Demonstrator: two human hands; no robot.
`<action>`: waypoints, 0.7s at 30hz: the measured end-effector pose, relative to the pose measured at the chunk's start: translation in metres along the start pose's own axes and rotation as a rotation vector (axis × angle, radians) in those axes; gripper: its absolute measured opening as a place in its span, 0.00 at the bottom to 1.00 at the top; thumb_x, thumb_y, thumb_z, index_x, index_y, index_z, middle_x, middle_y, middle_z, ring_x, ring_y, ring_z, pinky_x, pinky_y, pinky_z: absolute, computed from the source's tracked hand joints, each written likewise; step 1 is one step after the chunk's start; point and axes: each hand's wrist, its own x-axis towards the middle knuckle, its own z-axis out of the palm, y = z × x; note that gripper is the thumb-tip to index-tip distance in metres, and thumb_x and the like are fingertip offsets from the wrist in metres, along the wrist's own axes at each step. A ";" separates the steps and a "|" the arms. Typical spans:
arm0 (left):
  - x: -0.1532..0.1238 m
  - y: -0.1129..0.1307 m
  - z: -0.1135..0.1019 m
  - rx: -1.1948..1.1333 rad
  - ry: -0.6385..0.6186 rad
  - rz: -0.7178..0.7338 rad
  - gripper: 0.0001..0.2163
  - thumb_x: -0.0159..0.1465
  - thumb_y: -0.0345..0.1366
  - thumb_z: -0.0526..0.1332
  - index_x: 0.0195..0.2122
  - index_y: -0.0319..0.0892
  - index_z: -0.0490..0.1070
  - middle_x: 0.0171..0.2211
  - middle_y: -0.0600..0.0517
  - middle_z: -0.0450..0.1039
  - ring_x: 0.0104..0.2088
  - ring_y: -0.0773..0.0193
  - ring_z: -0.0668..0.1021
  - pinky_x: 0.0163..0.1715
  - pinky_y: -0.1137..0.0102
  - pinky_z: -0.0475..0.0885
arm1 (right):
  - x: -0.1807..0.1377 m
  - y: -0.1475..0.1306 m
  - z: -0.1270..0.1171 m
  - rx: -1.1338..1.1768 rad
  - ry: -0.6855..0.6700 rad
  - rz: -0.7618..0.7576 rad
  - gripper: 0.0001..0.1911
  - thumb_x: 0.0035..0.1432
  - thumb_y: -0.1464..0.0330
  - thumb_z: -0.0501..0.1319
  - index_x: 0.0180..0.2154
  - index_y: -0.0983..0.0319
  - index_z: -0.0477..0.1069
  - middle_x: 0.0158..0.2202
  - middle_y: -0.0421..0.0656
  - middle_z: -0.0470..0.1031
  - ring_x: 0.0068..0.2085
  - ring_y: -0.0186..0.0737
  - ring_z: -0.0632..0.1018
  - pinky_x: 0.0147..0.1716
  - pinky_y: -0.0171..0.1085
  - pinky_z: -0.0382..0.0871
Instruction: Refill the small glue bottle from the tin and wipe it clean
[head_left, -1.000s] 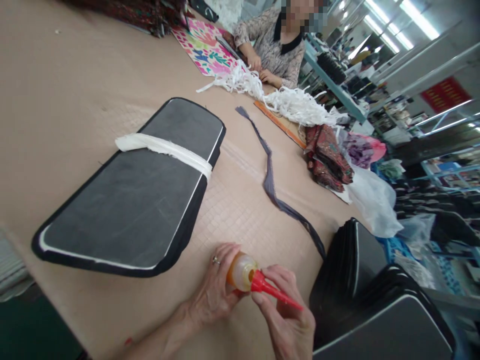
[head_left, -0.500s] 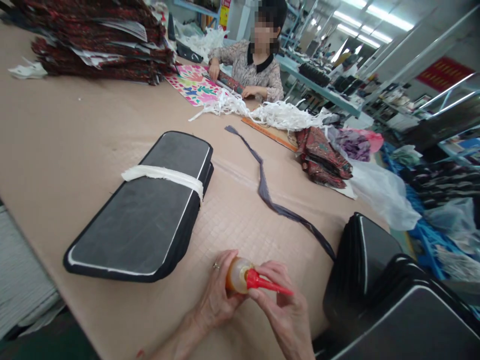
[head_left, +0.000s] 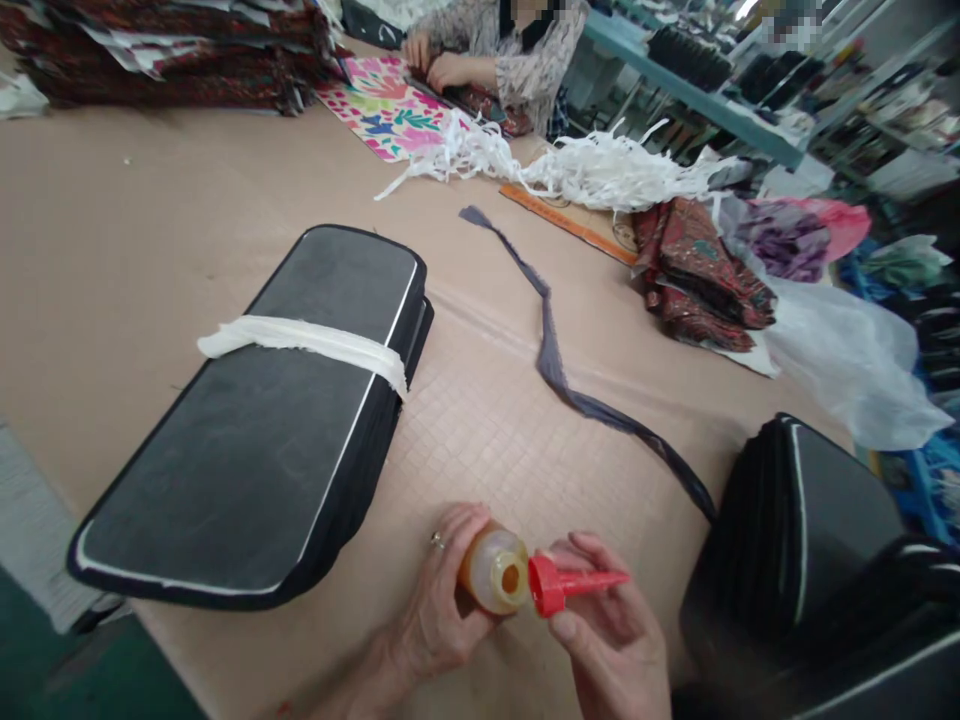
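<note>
Left-hand grip (head_left: pixel 439 605) is clasping one amber-tinted, translucent round bottle (head_left: pixel 484 570), its open mouth facing right; right-hand grip (head_left: pixel 615 630) is pinching one glossy red, tapering nozzle cap (head_left: pixel 551 588), just apart from the mouth. Both are sitting to the near right of one dark-grey, white-edged panel bundle (head_left: pixel 225 470), which is wearing one white cloth band (head_left: pixel 315 340). Right of the bundle, one grey fabric strip (head_left: pixel 551 360) is lying on the tan table (head_left: pixel 187 190); farther right, two dark panel stacks (head_left: pixel 757 530) are standing.
</note>
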 end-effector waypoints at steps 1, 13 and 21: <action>0.001 0.000 0.000 -0.001 0.004 0.005 0.30 0.61 0.44 0.58 0.61 0.43 0.48 0.55 0.39 0.60 0.57 0.45 0.65 0.54 0.46 0.62 | 0.000 -0.003 -0.001 0.001 -0.028 -0.031 0.25 0.44 0.65 0.71 0.47 0.52 0.70 0.37 0.43 0.79 0.43 0.43 0.77 0.44 0.41 0.72; 0.002 0.002 -0.001 -0.057 0.024 0.030 0.30 0.61 0.48 0.55 0.60 0.41 0.50 0.53 0.39 0.63 0.55 0.47 0.67 0.55 0.48 0.62 | -0.002 -0.009 -0.003 -0.351 -0.181 -0.452 0.17 0.53 0.65 0.65 0.47 0.55 0.72 0.39 0.43 0.72 0.43 0.42 0.73 0.41 0.40 0.69; 0.005 0.002 -0.003 -0.082 0.026 0.056 0.28 0.62 0.48 0.54 0.60 0.41 0.50 0.52 0.40 0.63 0.54 0.48 0.67 0.55 0.49 0.60 | 0.004 -0.021 -0.008 -0.525 -0.158 -0.625 0.17 0.53 0.69 0.64 0.46 0.53 0.71 0.36 0.43 0.72 0.37 0.44 0.75 0.31 0.41 0.70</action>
